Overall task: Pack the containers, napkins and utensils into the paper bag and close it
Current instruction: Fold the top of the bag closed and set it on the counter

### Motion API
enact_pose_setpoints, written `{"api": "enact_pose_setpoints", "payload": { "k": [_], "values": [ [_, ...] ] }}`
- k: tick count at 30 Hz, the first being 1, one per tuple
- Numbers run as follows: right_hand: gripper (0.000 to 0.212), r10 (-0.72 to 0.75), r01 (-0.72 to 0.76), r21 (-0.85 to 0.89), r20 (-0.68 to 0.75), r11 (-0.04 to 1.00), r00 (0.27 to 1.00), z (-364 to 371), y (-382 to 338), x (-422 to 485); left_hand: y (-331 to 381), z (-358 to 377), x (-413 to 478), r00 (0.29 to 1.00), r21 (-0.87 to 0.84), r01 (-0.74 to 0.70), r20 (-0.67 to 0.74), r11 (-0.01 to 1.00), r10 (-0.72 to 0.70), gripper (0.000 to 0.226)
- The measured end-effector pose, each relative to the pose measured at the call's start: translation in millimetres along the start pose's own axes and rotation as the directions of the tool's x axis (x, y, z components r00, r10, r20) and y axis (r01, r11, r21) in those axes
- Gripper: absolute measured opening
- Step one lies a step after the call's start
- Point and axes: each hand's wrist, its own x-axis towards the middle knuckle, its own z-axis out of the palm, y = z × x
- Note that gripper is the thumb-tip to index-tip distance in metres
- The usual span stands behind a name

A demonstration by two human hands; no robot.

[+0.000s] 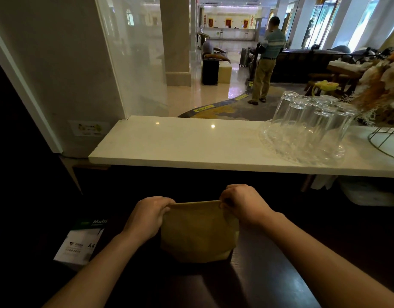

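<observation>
A brown paper bag (pixel 198 232) stands upright on the dark wooden desk (pixel 269 263) right in front of me. Its top edge is folded flat and pinched together. My left hand (pixel 147 215) grips the left end of that top edge, and my right hand (pixel 243 204) grips the right end. Whatever is inside the bag is hidden; no containers, napkins or utensils show outside it.
A white marble counter (pixel 180 145) runs above and behind the desk. Several upturned glasses on a clear tray (pixel 307 130) stand at its right, beside a wire stand (pixel 387 141). A ream of A4 paper (pixel 80 243) lies low on the left. A person (pixel 267 61) stands in the lobby beyond.
</observation>
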Motion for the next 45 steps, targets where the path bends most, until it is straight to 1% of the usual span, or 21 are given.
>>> {"api": "enact_pose_setpoints", "payload": {
  "k": [4, 7, 10, 12, 15, 19, 22, 25, 28, 32, 34, 38, 41, 43, 45],
  "values": [
    [0.016, 0.014, -0.014, -0.013, 0.021, 1.0, 1.0, 0, -15, 11, -4, -3, 1, 0.999, -0.052, 0.031, 0.026, 0.998, -0.03, 0.03],
    [0.025, -0.047, 0.048, -0.026, 0.018, 0.999, 0.999, 7, -35, 21, -8, -10, 0, 0.997, -0.065, 0.04, 0.064, 0.997, -0.036, 0.037],
    [0.021, -0.112, 0.112, -0.033, -0.001, 0.993, 0.994, 15, -48, 26, -12, -19, 4, 0.998, -0.05, 0.065, 0.024, 0.997, -0.064, 0.049],
    [0.018, -0.112, 0.111, -0.021, -0.013, 0.994, 0.994, 18, -49, 26, -13, -23, 9, 0.996, -0.043, 0.079, -0.029, 0.996, -0.08, 0.048],
    [0.015, -0.08, 0.08, -0.018, -0.02, 0.997, 0.997, 21, -46, 23, -16, -26, 22, 0.991, 0.031, 0.117, -0.072, 0.993, -0.114, 0.044],
    [0.01, -0.015, 0.015, -0.002, -0.029, 1.0, 0.999, 24, -44, 19, -27, -29, 46, 0.991, 0.196, 0.129, -0.059, 0.972, -0.12, 0.051],
    [0.009, 0.002, -0.002, -0.024, -0.03, 1.0, 1.0, 24, -45, 17, -37, -29, 67, 0.989, 0.334, 0.143, -0.071, 0.932, -0.127, 0.053],
    [0.01, 0.014, -0.015, -0.02, -0.023, 1.0, 1.0, 21, -47, 17, -51, -27, 86, 0.986, 0.447, 0.156, -0.023, 0.881, -0.163, 0.062],
    [0.014, 0.013, -0.013, -0.029, -0.005, 0.999, 1.0, 13, -50, 18, -66, -25, 104, 0.973, 0.482, 0.165, 0.066, 0.86, -0.223, 0.077],
    [0.016, 0.013, -0.012, -0.037, 0.039, 0.999, 0.999, 1, -55, 20, -79, -21, 121, 0.953, 0.519, 0.136, 0.165, 0.844, -0.255, 0.081],
    [0.018, 0.021, -0.017, -0.066, 0.058, 0.998, 0.998, -9, -59, 20, -81, -19, 124, 0.943, 0.522, 0.147, 0.183, 0.841, -0.279, 0.085],
    [0.018, 0.058, -0.052, -0.088, 0.059, 0.995, 0.997, -44, -64, 21, -82, -16, 124, 0.947, 0.484, 0.173, 0.157, 0.858, -0.28, 0.091],
    [0.019, 0.069, -0.064, -0.092, 0.052, 0.994, 0.996, -81, -67, 27, -80, -14, 124, 0.95, 0.456, 0.2, 0.127, 0.867, -0.286, 0.089],
    [0.019, 0.069, -0.064, -0.096, 0.047, 0.993, 0.997, -106, -70, 33, -78, -13, 128, 0.948, 0.449, 0.223, 0.106, 0.865, -0.299, 0.081],
    [0.019, 0.059, -0.057, -0.099, 0.018, 0.993, 0.998, -131, -74, 40, -76, -15, 134, 0.948, 0.449, 0.242, 0.08, 0.86, -0.309, 0.069]
  ]
}}
